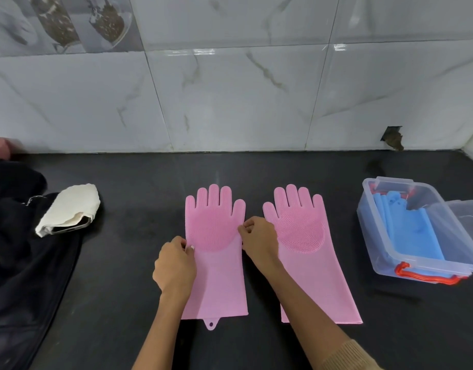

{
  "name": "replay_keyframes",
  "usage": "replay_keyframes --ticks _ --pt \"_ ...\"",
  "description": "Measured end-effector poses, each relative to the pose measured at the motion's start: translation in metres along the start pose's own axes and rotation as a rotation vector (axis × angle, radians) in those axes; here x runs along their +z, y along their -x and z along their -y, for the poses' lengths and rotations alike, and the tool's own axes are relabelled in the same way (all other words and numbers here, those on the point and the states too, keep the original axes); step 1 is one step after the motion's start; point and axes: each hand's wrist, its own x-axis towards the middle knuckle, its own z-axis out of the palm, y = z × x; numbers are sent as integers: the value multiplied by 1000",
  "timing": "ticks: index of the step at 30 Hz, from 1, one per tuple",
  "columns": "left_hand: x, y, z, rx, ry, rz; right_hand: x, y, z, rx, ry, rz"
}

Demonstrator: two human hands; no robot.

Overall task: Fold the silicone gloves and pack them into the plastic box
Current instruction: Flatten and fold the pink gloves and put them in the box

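Observation:
Two pink silicone gloves lie flat on the black counter, fingers pointing to the wall. My left hand (175, 265) pinches the left edge of the left pink glove (216, 252) at about wrist height. My right hand (258, 240) pinches that same glove's right edge, just below its thumb. The right pink glove (310, 252) lies untouched beside it, partly under my right forearm. A clear plastic box (368, 236) with red clasps stands open at the right and holds blue gloves (408, 228).
The box's clear lid (467, 217) hangs behind it at the right edge. A phone in a white cloth pouch (70, 209) lies at the left on dark fabric (22, 263). A marble-tiled wall (230, 102) bounds the counter at the back.

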Motion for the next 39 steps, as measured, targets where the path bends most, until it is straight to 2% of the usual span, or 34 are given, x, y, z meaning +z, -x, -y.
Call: replay_keyframes --ticks 2,4,7,12,15,19,26,33,36,39 --pt "-1 5 -6 2 -53 -33 -6 3 -4 -13 18 -26" --pt "1 12 -19 71 -74 -77 -17 7 -9 -8 75 -101" --pt "10 24 -44 182 -27 -58 -35 15 -20 23 238 -176" --pt "30 39 -69 294 65 37 -39 24 -31 -8 427 -146" --pt "42 46 -77 286 -25 46 -35 23 -31 -74 525 -116" --pt "48 44 -75 266 -111 41 -34 20 -31 -106 536 -82" --pt "54 39 -75 339 -123 75 -33 16 -27 -11 164 -116" --pt "58 40 -81 402 116 149 -39 14 -22 16 -87 -153" --pt "54 35 -82 383 328 298 -44 13 -18 -38 -80 -127" --pt "45 32 -85 229 603 526 -49 13 -15 -65 -76 5"
